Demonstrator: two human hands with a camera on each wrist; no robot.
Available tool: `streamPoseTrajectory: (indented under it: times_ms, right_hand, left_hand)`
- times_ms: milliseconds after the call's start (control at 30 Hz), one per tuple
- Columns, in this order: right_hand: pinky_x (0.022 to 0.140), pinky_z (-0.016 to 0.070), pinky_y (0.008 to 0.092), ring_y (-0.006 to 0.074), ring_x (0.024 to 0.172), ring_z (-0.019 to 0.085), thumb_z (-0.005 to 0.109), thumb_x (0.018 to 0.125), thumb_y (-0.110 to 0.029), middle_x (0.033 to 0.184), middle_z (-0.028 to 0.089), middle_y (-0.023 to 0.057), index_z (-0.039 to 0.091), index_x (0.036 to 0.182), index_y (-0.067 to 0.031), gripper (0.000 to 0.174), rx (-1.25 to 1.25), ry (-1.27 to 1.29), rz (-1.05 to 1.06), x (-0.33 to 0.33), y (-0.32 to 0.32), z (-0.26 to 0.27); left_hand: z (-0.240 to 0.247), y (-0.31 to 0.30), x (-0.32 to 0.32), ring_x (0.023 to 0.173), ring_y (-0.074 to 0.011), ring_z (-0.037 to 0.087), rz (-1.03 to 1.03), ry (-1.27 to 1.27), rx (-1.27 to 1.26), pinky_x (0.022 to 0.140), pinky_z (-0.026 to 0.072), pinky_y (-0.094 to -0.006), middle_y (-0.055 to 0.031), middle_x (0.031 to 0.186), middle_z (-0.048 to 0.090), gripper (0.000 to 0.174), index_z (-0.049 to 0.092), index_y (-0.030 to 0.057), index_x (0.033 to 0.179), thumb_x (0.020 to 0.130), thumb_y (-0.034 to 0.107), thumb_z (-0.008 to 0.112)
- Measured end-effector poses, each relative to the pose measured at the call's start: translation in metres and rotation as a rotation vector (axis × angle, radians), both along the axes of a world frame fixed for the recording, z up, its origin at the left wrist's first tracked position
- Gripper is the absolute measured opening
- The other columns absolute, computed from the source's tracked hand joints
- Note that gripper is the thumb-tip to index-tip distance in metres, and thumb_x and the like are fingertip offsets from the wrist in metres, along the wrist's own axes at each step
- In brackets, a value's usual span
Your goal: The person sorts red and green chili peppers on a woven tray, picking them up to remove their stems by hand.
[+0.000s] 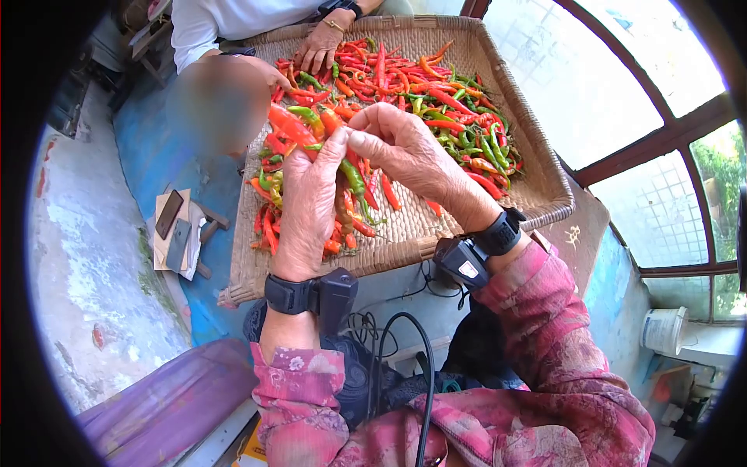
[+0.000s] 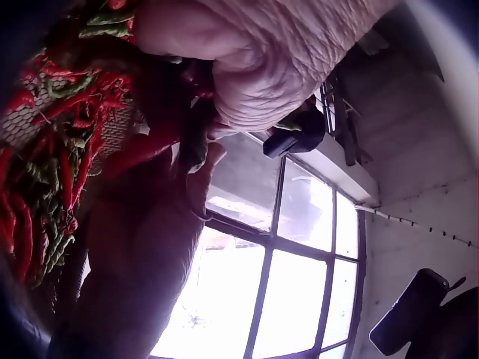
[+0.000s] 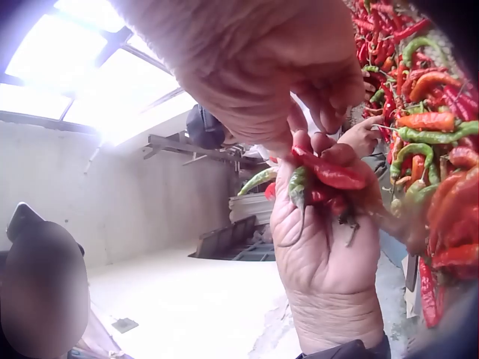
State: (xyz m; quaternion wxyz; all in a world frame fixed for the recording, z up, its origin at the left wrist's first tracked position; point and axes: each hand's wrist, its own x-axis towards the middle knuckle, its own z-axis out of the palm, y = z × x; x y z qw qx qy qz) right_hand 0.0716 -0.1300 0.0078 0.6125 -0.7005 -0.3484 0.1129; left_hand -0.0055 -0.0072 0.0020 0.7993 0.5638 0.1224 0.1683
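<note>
In the head view my left hand point(image 1: 311, 191) grips a small bunch of chili peppers, with a red chili pepper point(image 1: 292, 128) and a yellow-green one point(image 1: 309, 118) sticking out past the fingers. The right wrist view shows a red chili pepper point(image 3: 337, 173) and a green chili pepper point(image 3: 299, 187) with a long stem lying across the left palm. My right hand point(image 1: 408, 156) meets it from the right, thumb tip near the left thumb, and its curled fingers pinch at a pepper in the bunch. Part of that pinch is hidden. Below both hands lies a wide woven tray point(image 1: 537, 167) of red, orange and green peppers.
Across the tray another person's hand point(image 1: 317, 47) rests among the peppers, their other hand beside it. Two phones point(image 1: 169, 214) lie on a small stool at left. Windows point(image 1: 654, 191) line the right, near a white bucket point(image 1: 664, 330). A black cable point(image 1: 430, 373) loops over my lap.
</note>
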Motion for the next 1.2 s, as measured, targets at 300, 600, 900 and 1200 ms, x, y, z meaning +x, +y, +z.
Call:
streamPoseTrajectory:
  times_ms: [300, 600, 900, 1200]
  right_hand:
    - [0.060, 0.0391, 0.0196, 0.0018, 0.070, 0.045, 0.062, 0.086, -0.025, 0.074, 0.053, -0.0056, 0.062, 0.090, -0.0007, 0.025, -0.072, -0.018, 0.031, 0.005, -0.009, 0.006]
    - [0.047, 0.0464, 0.0208, 0.0064, 0.055, 0.053, 0.052, 0.091, -0.025, 0.069, 0.057, 0.0021, 0.054, 0.087, -0.0025, 0.023, 0.314, 0.304, -0.203, 0.022, -0.017, 0.010]
    - [0.064, 0.0512, 0.0230, 0.0124, 0.075, 0.058, 0.048, 0.094, -0.019, 0.088, 0.058, 0.0084, 0.051, 0.104, 0.0027, 0.024, 0.697, 0.871, -0.301, 0.055, -0.032, -0.002]
    - [0.053, 0.0396, 0.0202, 0.0037, 0.059, 0.047, 0.059, 0.088, -0.020, 0.067, 0.054, -0.0030, 0.060, 0.080, -0.0013, 0.020, -0.036, -0.084, 0.077, 0.007, -0.007, 0.009]
  left_hand:
    - [0.000, 0.001, -0.002, 0.068, -0.0038, 0.050, -0.156, 0.051, 0.219, 0.059, 0.0407, -0.0205, 0.0029, 0.079, 0.059, 0.024, 0.061, 0.0033, 0.098, 0.088, 0.025, 0.060]
    - [0.005, -0.013, -0.003, 0.065, -0.0041, 0.049, -0.226, 0.066, 0.208, 0.060, 0.0399, -0.0214, 0.0032, 0.074, 0.058, 0.024, 0.062, 0.0014, 0.093, 0.085, 0.024, 0.062]
    - [0.004, -0.008, -0.004, 0.058, -0.0037, 0.044, -0.231, 0.112, 0.246, 0.054, 0.0340, -0.0208, 0.0028, 0.065, 0.054, 0.021, 0.060, 0.0055, 0.082, 0.087, 0.026, 0.058]
    - [0.000, -0.005, -0.003, 0.057, -0.0047, 0.047, -0.320, 0.108, 0.279, 0.052, 0.0366, -0.0193, 0.0026, 0.065, 0.051, 0.026, 0.058, 0.0055, 0.090, 0.087, 0.031, 0.059]
